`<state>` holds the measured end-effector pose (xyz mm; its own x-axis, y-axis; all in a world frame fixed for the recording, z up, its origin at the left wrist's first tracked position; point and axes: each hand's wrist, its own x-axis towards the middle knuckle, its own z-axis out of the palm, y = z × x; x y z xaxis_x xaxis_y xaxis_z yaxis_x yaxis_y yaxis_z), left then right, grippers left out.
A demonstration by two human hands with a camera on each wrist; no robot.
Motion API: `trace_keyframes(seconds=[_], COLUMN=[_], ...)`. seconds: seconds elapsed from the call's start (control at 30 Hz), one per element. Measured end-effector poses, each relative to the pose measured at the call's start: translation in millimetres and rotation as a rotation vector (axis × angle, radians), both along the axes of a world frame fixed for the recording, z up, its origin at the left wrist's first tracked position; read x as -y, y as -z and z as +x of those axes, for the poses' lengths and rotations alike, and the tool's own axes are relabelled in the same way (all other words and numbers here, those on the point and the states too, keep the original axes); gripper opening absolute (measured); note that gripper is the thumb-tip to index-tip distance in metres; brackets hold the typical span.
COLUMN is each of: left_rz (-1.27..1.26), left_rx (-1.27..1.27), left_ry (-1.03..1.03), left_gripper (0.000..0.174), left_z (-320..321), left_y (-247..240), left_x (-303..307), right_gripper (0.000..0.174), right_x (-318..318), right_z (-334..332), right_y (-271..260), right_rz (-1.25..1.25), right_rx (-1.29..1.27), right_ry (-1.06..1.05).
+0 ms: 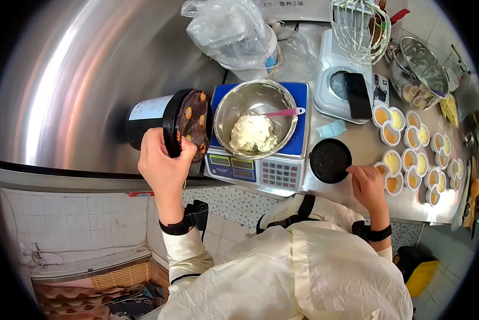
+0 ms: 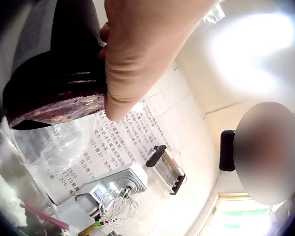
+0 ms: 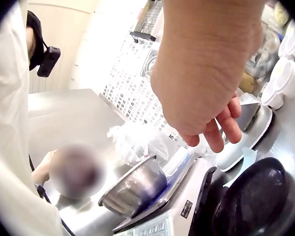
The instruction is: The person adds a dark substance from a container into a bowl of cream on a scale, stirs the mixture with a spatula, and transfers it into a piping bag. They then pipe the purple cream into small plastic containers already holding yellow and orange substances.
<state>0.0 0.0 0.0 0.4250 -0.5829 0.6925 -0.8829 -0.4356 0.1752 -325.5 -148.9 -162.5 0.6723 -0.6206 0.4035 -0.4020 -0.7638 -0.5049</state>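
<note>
My left hand [image 1: 164, 162] grips the rim of a black tub [image 1: 146, 120] with a pale label. The tub lies tilted on its side, mouth turned toward the steel bowl. A dark purple mass [image 1: 194, 122] dotted with orange pieces shows at its mouth, seen edge-on in the left wrist view. The steel mixing bowl [image 1: 228, 98] stands on a digital scale [image 1: 282, 173], holding a white creamy mound [image 1: 252, 133] and a pink-handled spatula [image 1: 284, 112]. My right hand [image 1: 370, 186] has loosely bent fingers near the edge of a round black lid [image 1: 330, 160] and holds nothing.
Several small white cups [image 1: 391, 136] with orange and yellow fillings stand at the right. Behind are a wire whisk [image 1: 359, 32], a phone [image 1: 358, 96] on a second scale [image 1: 330, 58], and a plastic-wrapped bucket [image 1: 250, 69]. Another steel bowl [image 1: 423, 61] stands at the back right.
</note>
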Motion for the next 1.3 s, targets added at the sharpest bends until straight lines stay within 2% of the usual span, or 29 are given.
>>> trace_keyframes(seconds=[0.7,1.3], left_rz=[0.021,-0.028], left_rx=[0.102,0.011], left_ry=[0.038,0.033], left_gripper=[0.024,0.026], left_z=[-2.0,-4.2], left_y=[-0.4,3.9], left_x=[3.1,4.8], right_gripper=[0.017,0.016], right_x=[-1.9,-1.3], right_z=[0.4,-3.5], right_y=[-1.5,0.3], right_rz=[-0.006,-0.007], right_rx=[0.007,0.007], right_ry=[0.011,0.009])
